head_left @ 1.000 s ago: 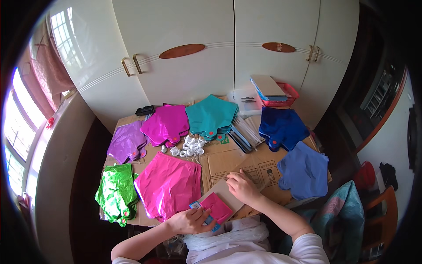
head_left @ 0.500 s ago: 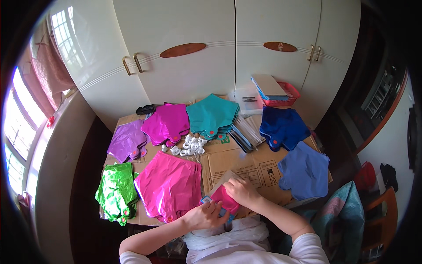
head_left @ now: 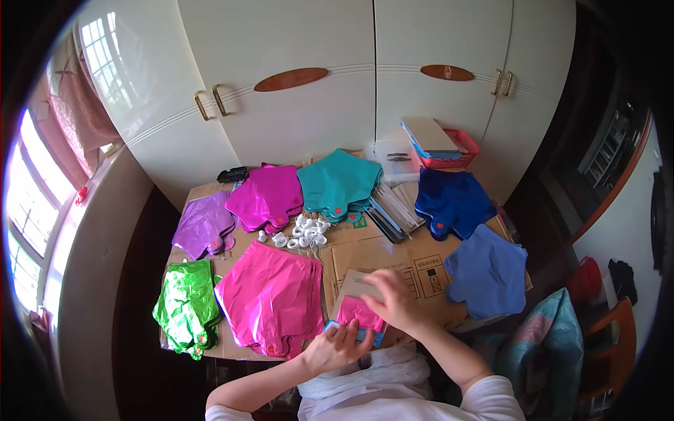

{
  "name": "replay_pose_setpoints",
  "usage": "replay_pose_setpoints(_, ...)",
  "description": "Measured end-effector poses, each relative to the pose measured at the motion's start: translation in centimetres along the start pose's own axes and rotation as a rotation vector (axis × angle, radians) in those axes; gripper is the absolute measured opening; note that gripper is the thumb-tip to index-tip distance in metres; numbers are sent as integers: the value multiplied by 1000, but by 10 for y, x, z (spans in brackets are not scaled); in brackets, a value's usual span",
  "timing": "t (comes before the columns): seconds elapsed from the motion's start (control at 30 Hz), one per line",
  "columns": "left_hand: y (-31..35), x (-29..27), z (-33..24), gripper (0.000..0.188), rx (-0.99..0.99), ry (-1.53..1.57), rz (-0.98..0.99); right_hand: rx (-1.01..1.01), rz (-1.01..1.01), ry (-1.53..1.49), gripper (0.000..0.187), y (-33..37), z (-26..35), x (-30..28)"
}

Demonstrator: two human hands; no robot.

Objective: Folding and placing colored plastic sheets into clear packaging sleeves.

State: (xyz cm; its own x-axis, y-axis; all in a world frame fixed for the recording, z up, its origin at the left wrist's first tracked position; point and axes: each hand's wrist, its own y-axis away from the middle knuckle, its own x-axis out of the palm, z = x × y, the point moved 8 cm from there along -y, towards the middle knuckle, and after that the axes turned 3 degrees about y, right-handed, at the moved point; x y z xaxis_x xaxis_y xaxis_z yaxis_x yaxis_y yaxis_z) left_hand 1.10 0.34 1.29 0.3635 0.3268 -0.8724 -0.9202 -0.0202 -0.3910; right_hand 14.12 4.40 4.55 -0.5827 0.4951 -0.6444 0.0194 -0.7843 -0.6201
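Note:
A folded pink foil piece (head_left: 359, 313) lies on a tan card with blue printed edges (head_left: 351, 286), at the front edge of the table. My left hand (head_left: 337, 349) grips the lower left of this card, thumb across the front and fingers bent. Just above the foil's right side is my right hand (head_left: 394, 302), slightly blurred, its fingers apart and nothing visible in them. To the left of both hands lies a stack of flat, pink, star-like foil balloons (head_left: 270, 298). A bright green foil stack (head_left: 186, 305) rests at the far left corner.
More flat foil stacks surround the flattened cardboard (head_left: 386, 252): lilac (head_left: 200, 221), magenta (head_left: 267, 196), teal (head_left: 340, 182), dark blue (head_left: 455, 200) and pale blue (head_left: 486, 272). White ribbon rolls (head_left: 309, 230), thin sticks (head_left: 397, 210) and a red basket (head_left: 467, 149) sit among them.
My right hand has let go of the folded pink foil and lifted off it to the right. More of the foil and card shows. My left hand still grips the card.

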Motion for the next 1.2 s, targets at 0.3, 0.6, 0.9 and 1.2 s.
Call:
replay_pose_setpoints(0.3, -6, -13, 2, 33, -131, 20, -54, 912, -15, -1618, 54, 106, 0, 58)
replay_pose_setpoints(0.6, -15, -11, 20, 47, -181, -29, 3, 905, -87, -1589, 36, 111, 4, 66)
replay_pose_setpoints(0.9, -24, -20, 21, 40, -252, -44, -26, 939, -186, -1307, 21, 111, -22, 61)
replay_pose_setpoints(1.2, 53, 29, 68, 44, -1234, 1603, -752, 841, -174, -1416, 19, 109, -25, 58)
